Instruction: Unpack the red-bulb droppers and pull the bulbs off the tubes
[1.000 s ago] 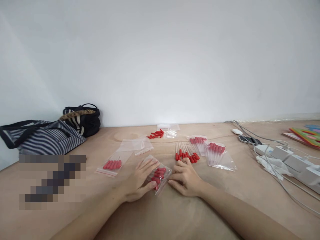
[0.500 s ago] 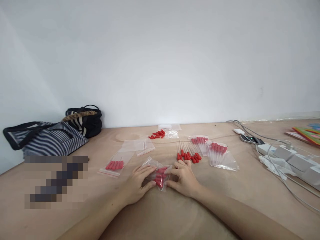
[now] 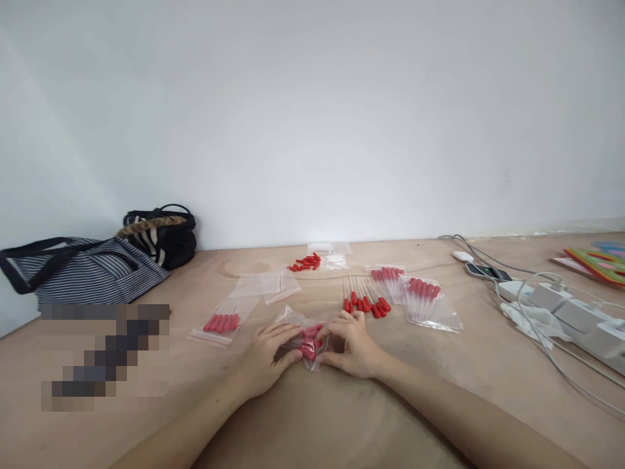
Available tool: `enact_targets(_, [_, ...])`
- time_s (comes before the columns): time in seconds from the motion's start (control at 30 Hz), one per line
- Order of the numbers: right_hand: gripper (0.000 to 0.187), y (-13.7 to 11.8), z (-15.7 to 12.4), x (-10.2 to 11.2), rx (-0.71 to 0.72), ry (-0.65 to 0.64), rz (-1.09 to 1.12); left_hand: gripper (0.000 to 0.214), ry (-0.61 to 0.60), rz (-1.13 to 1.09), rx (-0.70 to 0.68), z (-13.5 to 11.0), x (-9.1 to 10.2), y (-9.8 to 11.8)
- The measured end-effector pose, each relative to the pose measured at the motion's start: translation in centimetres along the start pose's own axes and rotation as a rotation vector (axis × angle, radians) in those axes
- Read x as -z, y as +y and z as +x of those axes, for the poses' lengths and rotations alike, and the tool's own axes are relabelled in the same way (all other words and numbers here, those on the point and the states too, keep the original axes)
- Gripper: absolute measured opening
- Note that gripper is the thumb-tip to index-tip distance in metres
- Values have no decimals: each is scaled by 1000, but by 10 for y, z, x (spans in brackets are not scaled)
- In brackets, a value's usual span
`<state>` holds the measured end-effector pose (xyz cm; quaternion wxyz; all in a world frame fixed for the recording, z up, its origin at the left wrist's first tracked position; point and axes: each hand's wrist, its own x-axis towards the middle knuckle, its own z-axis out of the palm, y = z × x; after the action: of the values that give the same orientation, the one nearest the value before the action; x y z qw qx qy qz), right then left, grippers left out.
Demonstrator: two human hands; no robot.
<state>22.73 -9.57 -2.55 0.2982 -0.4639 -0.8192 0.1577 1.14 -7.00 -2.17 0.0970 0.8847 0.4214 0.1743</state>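
A clear plastic bag (image 3: pixel 309 350) with several red-ended pieces inside is pinched between my two hands, low over the table. My left hand (image 3: pixel 270 358) grips its left side, thumb below and fingers above. On the right side, the thumb and fingers of my right hand (image 3: pixel 355 345) close on the same bag. Just beyond my right hand lies a loose group of thin pale sticks with red ends (image 3: pixel 366 305). Left of my left hand, a flat zip bag (image 3: pixel 221 324) holds more red pieces. The bag's plastic and my fingers partly hide its contents.
Filled bags (image 3: pixel 424 290) lie at right, beyond the loose sticks. Small red caps (image 3: pixel 307 262) and thin white sticks (image 3: pixel 334 262) are farther back. A striped bag (image 3: pixel 102 273) stands left; a power strip (image 3: pixel 581 312) with cables lies right. One left patch is pixelated.
My fingers have shifted slightly on the bag, and the red pieces inside sit a little differently. The whole view has slid slightly; other objects stay in place.
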Motion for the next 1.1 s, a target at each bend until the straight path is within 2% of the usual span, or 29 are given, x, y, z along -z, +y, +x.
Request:
enact_targets(0.2, [24, -1, 2, -3, 40, -1, -12, 33, 13, -4, -3, 2, -1, 1])
enact_targets(0.33, [27, -6, 4, -7, 14, -19, -51, 30, 22, 4, 5, 3, -2, 1])
enact_targets(0.6, [7, -17, 6, -15, -85, 90, -115, 29, 1, 2, 6, 1, -2, -2])
enact_targets(0.73, [8, -15, 5, -13, -91, 130, -120, 30, 7, -14, 0, 1, -3, -4])
enact_targets(0.97, [16, -19, 5, -10, -100, 51, -78, 28, 43, -8, -12, 2, -5, -5])
enact_targets(1.1, [5, -21, 4, -10, -104, 56, -72, 29, 18, -7, -21, 1, -5, -6])
